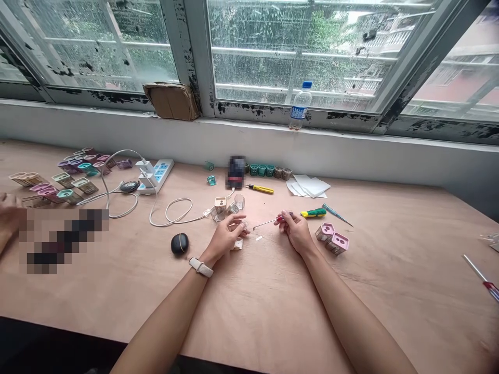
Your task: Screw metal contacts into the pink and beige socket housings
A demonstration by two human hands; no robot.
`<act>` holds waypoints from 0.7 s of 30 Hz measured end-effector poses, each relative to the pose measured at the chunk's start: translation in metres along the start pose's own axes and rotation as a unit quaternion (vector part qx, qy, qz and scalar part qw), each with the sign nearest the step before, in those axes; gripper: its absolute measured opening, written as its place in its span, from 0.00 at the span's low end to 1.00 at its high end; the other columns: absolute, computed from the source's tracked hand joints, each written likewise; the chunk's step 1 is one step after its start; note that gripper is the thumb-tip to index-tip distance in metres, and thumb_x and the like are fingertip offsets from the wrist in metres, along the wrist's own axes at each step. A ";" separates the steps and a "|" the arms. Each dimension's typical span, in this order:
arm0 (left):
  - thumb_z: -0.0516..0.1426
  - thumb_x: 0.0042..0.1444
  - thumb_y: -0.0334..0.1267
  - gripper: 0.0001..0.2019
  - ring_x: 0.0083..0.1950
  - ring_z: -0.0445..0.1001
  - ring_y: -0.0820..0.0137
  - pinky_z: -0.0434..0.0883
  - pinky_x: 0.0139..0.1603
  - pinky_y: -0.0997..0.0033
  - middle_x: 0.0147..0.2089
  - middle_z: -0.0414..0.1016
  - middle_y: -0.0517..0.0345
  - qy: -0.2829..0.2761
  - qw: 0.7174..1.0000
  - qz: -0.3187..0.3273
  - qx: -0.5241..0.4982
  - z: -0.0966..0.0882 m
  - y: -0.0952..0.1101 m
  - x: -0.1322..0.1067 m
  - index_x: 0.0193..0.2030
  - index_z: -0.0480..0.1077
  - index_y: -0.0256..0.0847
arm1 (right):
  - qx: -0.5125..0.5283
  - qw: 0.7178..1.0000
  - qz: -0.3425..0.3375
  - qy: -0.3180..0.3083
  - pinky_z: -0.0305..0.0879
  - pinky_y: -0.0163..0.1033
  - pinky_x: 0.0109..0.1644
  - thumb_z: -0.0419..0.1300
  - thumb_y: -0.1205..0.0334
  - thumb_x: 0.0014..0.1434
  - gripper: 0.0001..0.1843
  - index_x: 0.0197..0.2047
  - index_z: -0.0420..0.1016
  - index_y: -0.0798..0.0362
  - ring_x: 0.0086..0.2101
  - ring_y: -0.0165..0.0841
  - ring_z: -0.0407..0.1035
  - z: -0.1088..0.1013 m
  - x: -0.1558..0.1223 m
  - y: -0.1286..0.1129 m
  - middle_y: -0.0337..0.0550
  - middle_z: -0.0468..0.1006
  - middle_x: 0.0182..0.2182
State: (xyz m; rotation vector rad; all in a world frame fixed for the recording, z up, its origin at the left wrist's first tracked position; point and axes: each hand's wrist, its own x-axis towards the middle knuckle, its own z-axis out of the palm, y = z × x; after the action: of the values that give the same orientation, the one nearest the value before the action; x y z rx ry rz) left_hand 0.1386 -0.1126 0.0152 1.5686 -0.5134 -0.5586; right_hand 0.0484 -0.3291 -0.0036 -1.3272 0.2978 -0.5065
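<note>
My right hand (295,231) is closed around the red handle of a screwdriver (267,224), whose thin shaft points left toward my other hand. My left hand (226,236), with a pale band at the wrist, has its fingers curled together at a small clear piece too hidden to name. A cream-coloured part (237,244) lies partly under that hand. Between the hands, a small flat metal piece (259,238) rests on the table. Just beyond my left hand stands a cream-topped pencil sharpener (220,203) with clear cases (239,201) beside it.
Two pink-topped sharpeners (337,242), a green-yellow screwdriver (314,213) and a yellow cutter (260,189) lie nearby. A black case (180,243) sits left, near a white cable (177,223) and power strip (160,174). Another person's hand (11,215) is at far left, by several sharpeners (70,182).
</note>
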 end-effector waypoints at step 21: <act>0.62 0.58 0.39 0.17 0.43 0.82 0.59 0.77 0.47 0.59 0.39 0.80 0.48 -0.033 0.999 -0.006 -0.041 0.003 -0.004 0.001 0.51 0.70 0.33 | -0.054 0.998 -0.008 -0.011 0.61 0.37 0.28 0.65 0.42 0.56 0.21 0.30 0.76 0.54 0.20 0.28 0.63 0.009 -0.006 -0.006 0.45 0.82 0.27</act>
State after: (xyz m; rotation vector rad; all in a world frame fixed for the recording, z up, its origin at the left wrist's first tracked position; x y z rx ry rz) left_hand 0.1374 -0.1152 0.0113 1.4812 -0.5243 -0.6346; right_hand 0.0463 -0.3192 0.0040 -1.4396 0.2992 -0.4939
